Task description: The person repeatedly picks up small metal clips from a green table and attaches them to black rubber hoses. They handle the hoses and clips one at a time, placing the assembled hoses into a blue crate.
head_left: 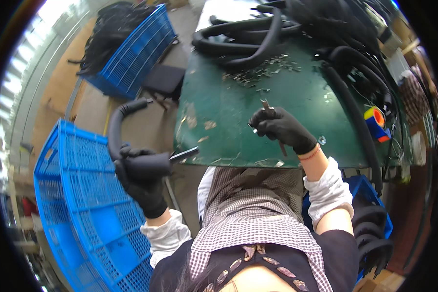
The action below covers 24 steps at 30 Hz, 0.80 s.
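My left hand point(141, 182), in a black glove, is wrapped round a bent tube covered in black foam point(145, 165). A bare metal rod end point(185, 154) sticks out of the thick foam, and the tube's other end curves up and away over the blue crate. My right hand point(280, 129), also gloved in black, is closed round a slim hand tool point(266, 104) above the table's near edge. The tool's metal tip looks forked, and its reddish handle shows below the palm. A small shiny bit point(252, 129) shows at my fingertips; its kind is unclear.
The green table point(228, 141) carries scattered small metal pieces point(272, 68), black foam tubes point(258, 48) and a tape roll point(374, 119). Blue crates stand at left point(97, 194) and far left point(136, 58), beside a dark stool point(164, 80). Another crate point(362, 190) with foam parts is at lower right.
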Tool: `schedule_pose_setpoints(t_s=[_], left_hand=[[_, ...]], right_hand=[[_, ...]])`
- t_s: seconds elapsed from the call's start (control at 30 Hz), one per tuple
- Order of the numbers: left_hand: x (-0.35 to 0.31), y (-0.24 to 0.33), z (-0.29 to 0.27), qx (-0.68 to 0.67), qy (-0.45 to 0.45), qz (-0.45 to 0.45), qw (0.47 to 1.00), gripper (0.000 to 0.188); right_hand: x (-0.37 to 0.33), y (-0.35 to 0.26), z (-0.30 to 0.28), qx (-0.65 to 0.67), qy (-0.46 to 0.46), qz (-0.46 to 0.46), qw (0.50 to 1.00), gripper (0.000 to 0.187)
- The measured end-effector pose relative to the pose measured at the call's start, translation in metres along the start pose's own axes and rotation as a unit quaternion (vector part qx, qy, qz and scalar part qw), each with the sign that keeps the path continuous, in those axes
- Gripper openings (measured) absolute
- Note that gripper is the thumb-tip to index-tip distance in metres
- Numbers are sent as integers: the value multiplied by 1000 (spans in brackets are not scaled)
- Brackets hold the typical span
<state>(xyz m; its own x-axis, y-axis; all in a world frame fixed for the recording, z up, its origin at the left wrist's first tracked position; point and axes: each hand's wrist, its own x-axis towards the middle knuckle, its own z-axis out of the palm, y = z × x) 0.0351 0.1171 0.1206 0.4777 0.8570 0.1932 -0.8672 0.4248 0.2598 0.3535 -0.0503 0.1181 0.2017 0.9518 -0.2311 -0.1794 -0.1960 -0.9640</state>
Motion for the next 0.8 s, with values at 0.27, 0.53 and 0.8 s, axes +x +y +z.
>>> schedule_pose_setpoints(t_s=[0.27,0.53,0.8], left_hand=[[-64,12,-45,-49,77,76,993,41],[-107,-7,-49,58,130,5,990,64],[-180,27,-57,640,-32,-249,727,62]], right_hand=[[-9,45,133,58,-38,66,995,21],[-5,70,173,67,-86,24,994,14],[-16,79,143,67,-78,55,993,17]])
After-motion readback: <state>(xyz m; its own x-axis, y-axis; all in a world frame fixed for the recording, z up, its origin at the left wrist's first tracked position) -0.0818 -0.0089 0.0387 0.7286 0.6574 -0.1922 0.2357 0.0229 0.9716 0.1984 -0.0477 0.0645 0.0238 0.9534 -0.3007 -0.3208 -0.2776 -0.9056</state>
